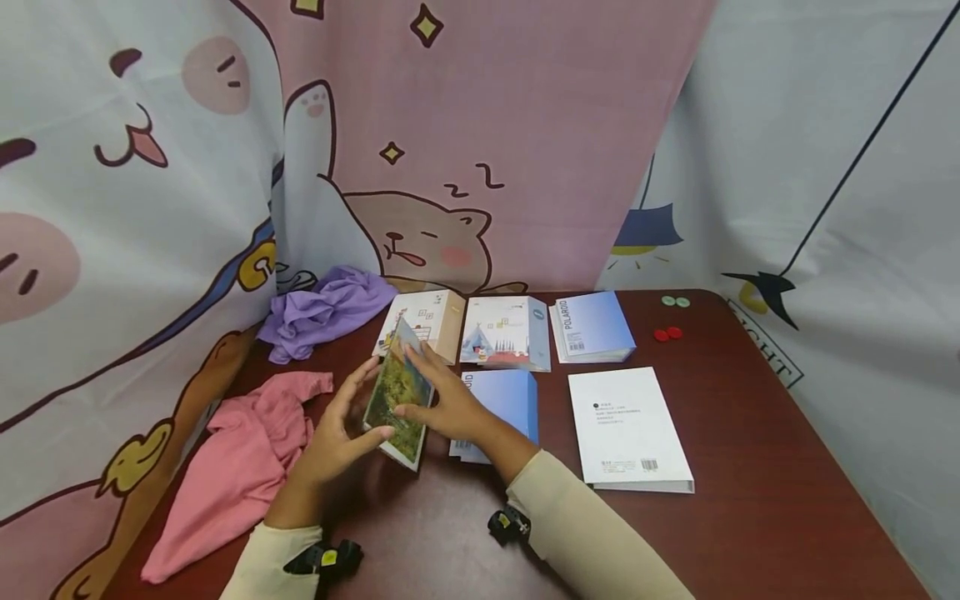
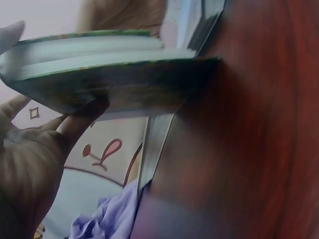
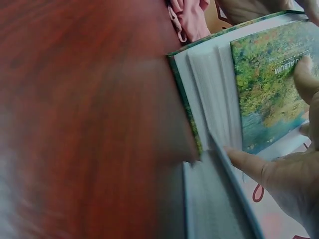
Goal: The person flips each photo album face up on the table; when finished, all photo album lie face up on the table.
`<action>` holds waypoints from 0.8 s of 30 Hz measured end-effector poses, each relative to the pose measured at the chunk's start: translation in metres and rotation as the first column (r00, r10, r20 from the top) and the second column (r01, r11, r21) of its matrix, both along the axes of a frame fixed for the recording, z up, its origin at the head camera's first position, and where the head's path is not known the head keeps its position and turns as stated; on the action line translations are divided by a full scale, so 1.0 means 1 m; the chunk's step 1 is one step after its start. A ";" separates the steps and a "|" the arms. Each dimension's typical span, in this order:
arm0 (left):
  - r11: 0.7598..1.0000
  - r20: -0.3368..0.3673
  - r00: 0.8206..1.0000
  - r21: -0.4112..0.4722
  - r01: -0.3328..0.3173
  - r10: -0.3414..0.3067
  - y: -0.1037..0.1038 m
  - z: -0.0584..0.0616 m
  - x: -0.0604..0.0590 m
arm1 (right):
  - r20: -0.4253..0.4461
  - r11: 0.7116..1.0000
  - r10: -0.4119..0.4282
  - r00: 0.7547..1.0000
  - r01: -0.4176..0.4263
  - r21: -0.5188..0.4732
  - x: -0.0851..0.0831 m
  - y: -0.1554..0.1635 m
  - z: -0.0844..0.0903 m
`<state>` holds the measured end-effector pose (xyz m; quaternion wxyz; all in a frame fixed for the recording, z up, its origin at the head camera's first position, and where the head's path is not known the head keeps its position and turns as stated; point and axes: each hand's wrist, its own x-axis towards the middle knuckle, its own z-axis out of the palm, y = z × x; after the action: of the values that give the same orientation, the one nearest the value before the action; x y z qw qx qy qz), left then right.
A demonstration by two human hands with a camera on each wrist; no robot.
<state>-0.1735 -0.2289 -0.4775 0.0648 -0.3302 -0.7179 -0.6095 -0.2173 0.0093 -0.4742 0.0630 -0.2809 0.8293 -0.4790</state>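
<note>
Both hands hold a photo album (image 1: 397, 400) tilted above the table, left of centre. Its cover shows green and yellow foliage, and the word ALBUM can be read in the right wrist view. My left hand (image 1: 337, 442) grips the left side, thumb toward the front and fingers behind. On the other side my right hand (image 1: 453, 404) holds the album, its thumb lying on the cover (image 3: 271, 84). White page edges (image 2: 99, 52) show between the covers in the left wrist view, slightly fanned.
Behind the album stand a cream album (image 1: 450, 321), a camping-picture album (image 1: 506, 329) and a blue album (image 1: 600, 325). Another blue one (image 1: 502, 400) and a white book (image 1: 630, 429) lie right. Purple cloth (image 1: 330, 308), pink cloth (image 1: 247, 458), green discs (image 1: 675, 302) and red discs (image 1: 667, 334) lie about.
</note>
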 end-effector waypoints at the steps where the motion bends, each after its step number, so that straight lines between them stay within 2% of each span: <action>1: 1.000 0.003 1.000 -0.021 -0.004 0.004 -0.003 0.001 0.000 | 0.011 1.000 0.003 1.000 -0.003 0.013 0.000 -0.001 -0.002; 7: 0.991 0.043 0.999 -0.135 -0.024 0.030 -0.023 0.002 0.001 | 0.080 0.998 -0.010 0.997 0.005 0.069 0.005 -0.005 -0.010; 11: 0.976 0.087 0.992 -0.205 -0.077 0.096 -0.035 0.002 0.002 | 0.094 0.993 -0.038 0.995 0.027 0.111 0.009 -0.008 -0.012; 13: 0.957 0.085 0.985 -0.263 -0.124 0.151 -0.040 0.002 0.003 | 0.101 0.991 -0.047 0.994 0.033 0.131 0.010 -0.009 -0.013; 16: 0.927 0.094 0.977 -0.345 -0.148 0.191 -0.045 0.002 0.003 | 0.093 0.985 -0.063 0.994 0.047 0.168 0.012 -0.010 -0.013; 18: 0.906 0.093 0.974 -0.393 -0.157 0.209 -0.046 0.001 0.002 | 0.085 0.979 -0.076 0.993 0.059 0.195 0.013 -0.011 -0.013; 20: 0.896 0.100 0.973 -0.418 -0.150 0.209 -0.047 0.000 0.001 | 0.077 0.971 -0.082 0.994 0.062 0.230 0.013 -0.011 -0.012; 24: 0.859 0.050 0.971 -0.478 -0.182 0.234 -0.049 -0.004 -0.001 | 0.075 0.952 -0.079 0.994 0.053 0.302 0.014 -0.013 -0.013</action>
<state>-0.1745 -0.2778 -0.4814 0.0102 -0.2235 -0.8778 -0.4235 -0.2029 -0.0039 -0.4870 0.1245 -0.2193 0.8977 -0.3614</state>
